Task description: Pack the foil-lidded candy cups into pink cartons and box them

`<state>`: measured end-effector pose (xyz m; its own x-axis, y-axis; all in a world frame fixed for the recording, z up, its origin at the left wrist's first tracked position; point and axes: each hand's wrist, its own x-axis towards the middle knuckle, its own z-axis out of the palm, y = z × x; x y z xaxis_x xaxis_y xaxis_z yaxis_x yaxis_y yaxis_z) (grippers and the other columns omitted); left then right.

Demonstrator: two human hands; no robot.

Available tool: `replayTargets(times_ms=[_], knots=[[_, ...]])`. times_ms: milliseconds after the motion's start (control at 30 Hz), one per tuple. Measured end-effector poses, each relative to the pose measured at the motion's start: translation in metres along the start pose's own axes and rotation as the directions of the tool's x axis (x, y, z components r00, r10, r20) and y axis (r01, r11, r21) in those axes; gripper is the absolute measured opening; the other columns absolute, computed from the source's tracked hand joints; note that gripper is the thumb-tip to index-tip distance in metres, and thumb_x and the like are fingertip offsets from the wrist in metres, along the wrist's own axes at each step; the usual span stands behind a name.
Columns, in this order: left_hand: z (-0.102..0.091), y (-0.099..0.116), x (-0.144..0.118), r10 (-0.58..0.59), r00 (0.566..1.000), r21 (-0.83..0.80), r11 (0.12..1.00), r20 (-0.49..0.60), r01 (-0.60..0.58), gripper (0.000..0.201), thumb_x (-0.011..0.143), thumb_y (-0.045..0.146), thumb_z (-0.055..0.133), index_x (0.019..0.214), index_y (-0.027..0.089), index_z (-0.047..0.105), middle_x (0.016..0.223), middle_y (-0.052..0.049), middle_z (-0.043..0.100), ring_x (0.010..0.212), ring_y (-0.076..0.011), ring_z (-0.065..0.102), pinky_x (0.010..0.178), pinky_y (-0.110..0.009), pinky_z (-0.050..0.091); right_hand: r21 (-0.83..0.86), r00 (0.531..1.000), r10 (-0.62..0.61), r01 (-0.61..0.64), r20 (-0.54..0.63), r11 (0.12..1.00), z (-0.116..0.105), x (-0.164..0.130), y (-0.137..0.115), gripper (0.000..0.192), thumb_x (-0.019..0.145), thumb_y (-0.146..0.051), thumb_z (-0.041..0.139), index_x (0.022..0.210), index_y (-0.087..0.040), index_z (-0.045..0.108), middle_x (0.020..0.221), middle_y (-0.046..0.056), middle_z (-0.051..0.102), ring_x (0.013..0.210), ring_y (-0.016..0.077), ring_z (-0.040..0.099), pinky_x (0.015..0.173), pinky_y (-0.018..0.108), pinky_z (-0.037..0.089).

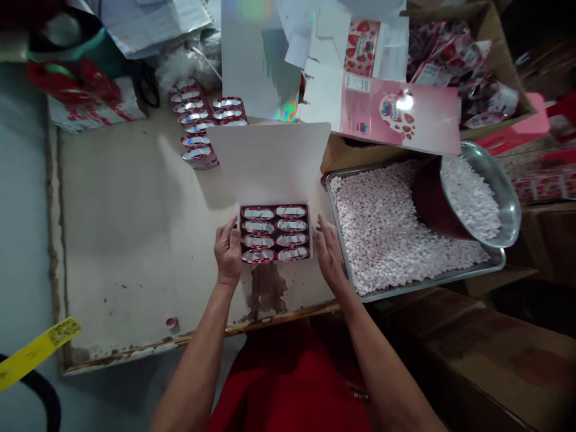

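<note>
A white display box [311, 233] stands on the table in front of me, its tall lid panel [274, 159] raised at the back. Inside it are two columns of shiny silver-topped, red-sided packets [258, 227], set on edge. My left hand [228, 251] is closed against the box's left side, thumb toward the near part and fingers along the wall. On the other side, my right hand [330, 252] is open, its fingers stretched out beside the right wall with a small gap. More such packets [191, 114] stand in rows behind the lid, to the left.
At right, a metal tray [427, 279] holds small pale pink pellets, with a metal bowl [510, 207] tipped on them. Behind are a pink printed box [423, 120] and a carton [508, 54] of packets. A small pink cap [171, 322] lies near the table's front edge.
</note>
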<state>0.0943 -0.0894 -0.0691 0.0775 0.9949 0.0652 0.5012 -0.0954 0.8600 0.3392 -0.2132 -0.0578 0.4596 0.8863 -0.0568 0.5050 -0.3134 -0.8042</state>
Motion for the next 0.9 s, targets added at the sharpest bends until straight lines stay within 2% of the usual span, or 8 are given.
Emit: replayTargets(times_ms=[67,133,300,400,567,633,767,900], knots=[[0.0,-0.006,-0.008,0.04,0.998,-0.045,0.998,0.048,-0.038,0.065,0.108,0.062,0.038,0.147,0.018,0.064,0.136,-0.014,0.064,0.128,-0.0234,0.059,0.116,-0.037,0.045,0.078,0.998,-0.065,0.063,0.024,0.995,0.009,0.009,0.006,0.059,0.114,-0.05,0.019,0.166,-0.03,0.04,0.157,0.01,0.051,0.147,0.0217,0.05,0.123,0.045,0.044],[0.002,-0.007,-0.015,0.104,0.989,0.04,0.993,0.108,-0.109,0.069,0.107,0.065,0.04,0.156,0.019,0.056,0.147,-0.015,0.059,0.138,-0.0268,0.053,0.123,-0.042,0.039,0.077,0.995,-0.093,0.09,0.034,0.993,0.022,0.013,0.004,0.059,0.114,-0.049,0.019,0.167,-0.032,0.037,0.16,0.008,0.049,0.151,0.0217,0.044,0.126,0.047,0.04],[0.016,0.013,-0.029,0.053,0.987,0.476,0.871,0.151,-0.119,0.072,0.104,0.062,0.049,0.163,0.023,0.047,0.164,-0.017,0.048,0.138,-0.0396,0.05,0.12,-0.06,0.034,-0.373,0.999,-0.01,-0.004,-0.035,0.928,0.043,0.008,-0.021,0.07,0.111,-0.056,0.027,0.172,-0.02,0.025,0.158,0.021,0.051,0.137,0.0383,0.051,0.116,0.062,0.04],[0.017,0.025,-0.032,0.0,0.993,0.511,0.858,0.117,-0.06,0.068,0.103,0.058,0.053,0.164,0.026,0.046,0.163,-0.016,0.05,0.139,-0.0426,0.049,0.117,-0.065,0.036,-0.506,0.999,0.005,0.013,0.035,0.863,0.034,0.006,-0.034,0.077,0.109,-0.06,0.036,0.171,-0.016,0.027,0.155,0.026,0.053,0.129,0.0426,0.055,0.109,0.064,0.043],[0.001,0.008,-0.007,0.062,0.983,0.157,0.984,0.171,-0.09,0.052,0.108,0.055,0.044,0.144,0.028,0.069,0.143,-0.012,0.068,0.133,-0.0315,0.059,0.119,-0.056,0.043,-0.102,0.998,0.023,-0.017,0.054,0.995,0.009,0.02,-0.024,0.057,0.111,-0.052,0.031,0.138,-0.018,0.069,0.124,0.017,0.069,0.109,0.0283,0.067,0.096,0.042,0.054],[-0.004,-0.008,0.004,0.084,0.979,-0.012,0.996,0.188,-0.084,0.047,0.105,0.057,0.051,0.131,0.027,0.076,0.129,-0.01,0.072,0.125,-0.027,0.065,0.118,-0.051,0.047,0.065,0.998,0.054,-0.055,0.016,0.996,0.011,0.027,-0.014,0.048,0.106,-0.054,0.046,0.121,-0.019,0.075,0.11,0.012,0.07,0.097,0.0244,0.068,0.088,0.037,0.056],[-0.007,-0.034,0.024,-0.009,0.98,-0.244,0.968,0.2,0.059,0.045,0.092,0.054,0.073,0.129,0.027,0.075,0.127,-0.01,0.065,0.121,-0.0242,0.065,0.11,-0.043,0.055,0.396,0.978,0.207,-0.18,-0.026,0.9,0.024,0.036,0.0,0.051,0.085,-0.049,0.076,0.127,-0.021,0.066,0.097,0.003,0.064,0.076,0.016,0.059,0.072,0.03,0.054],[-0.004,-0.046,0.066,0.044,0.924,-0.409,0.904,0.381,0.126,0.09,0.074,0.044,0.09,0.154,0.036,0.05,0.148,-0.012,0.056,0.131,-0.0295,0.062,0.102,-0.044,0.06,0.537,0.974,0.208,-0.223,0.089,0.813,0.025,0.046,0.006,0.089,0.08,-0.046,0.082,0.157,-0.032,0.042,0.105,0.0,0.058,0.073,0.012,0.055,0.069,0.026,0.052]])
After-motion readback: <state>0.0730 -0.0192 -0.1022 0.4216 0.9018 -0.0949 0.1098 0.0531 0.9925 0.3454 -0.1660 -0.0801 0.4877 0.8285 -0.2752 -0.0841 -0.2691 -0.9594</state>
